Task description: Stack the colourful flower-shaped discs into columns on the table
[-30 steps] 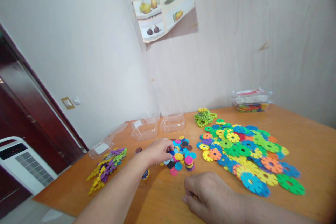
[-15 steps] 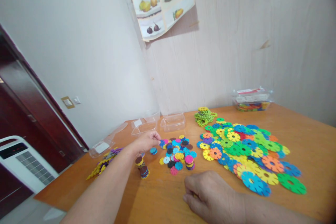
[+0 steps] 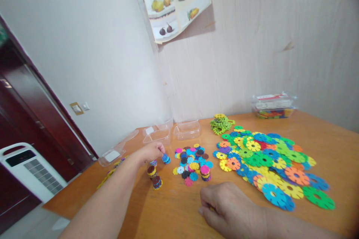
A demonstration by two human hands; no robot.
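Observation:
My left hand (image 3: 153,152) is closed in a pinch on a dark blue notched plastic disc (image 3: 164,156). The disc is tilted over a short stack of blue discs (image 3: 166,161), at or just above its top. Nearer to me stand a brown-and-yellow disc stack (image 3: 152,173) and a brown-topped stack (image 3: 157,183). Partly behind my left wrist is another small stack (image 3: 153,163). My right hand (image 3: 228,205) rests curled on the table, its palm side hidden; a small yellowish bit shows by the fingers. Beyond it stands a pink-topped stack (image 3: 205,173).
Loose small discs (image 3: 193,166) lie mid-table, with large notched discs (image 3: 275,164) heaped at right. Green pieces (image 3: 221,124), clear plastic trays (image 3: 187,130) and a filled clear box (image 3: 275,106) line the back. Yellow pieces (image 3: 108,177) lie left, behind my forearm.
My left hand has moved left from the edge of the loose small discs to the blue stack, carrying the blue disc. My right hand stays curled in place; the view has shifted slightly.

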